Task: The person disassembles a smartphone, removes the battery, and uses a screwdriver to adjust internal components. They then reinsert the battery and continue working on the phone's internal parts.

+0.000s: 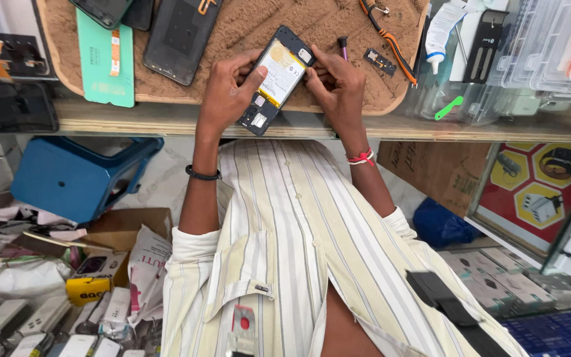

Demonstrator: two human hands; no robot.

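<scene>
An opened smartphone with its back cover off shows a yellow-white battery and dark circuit parts. It is held tilted over a brown fibrous work mat. My left hand grips its left edge, thumb resting on the battery. My right hand holds the right edge near the top, fingers curled at the phone's upper corner. A black band is on my left wrist, a red thread on my right.
On the mat lie a teal phone back cover, a dark phone, orange-handled pliers, a small circuit piece and a purple-tipped tool. A white glue bottle and clear plastic boxes stand right. A blue stool sits below left.
</scene>
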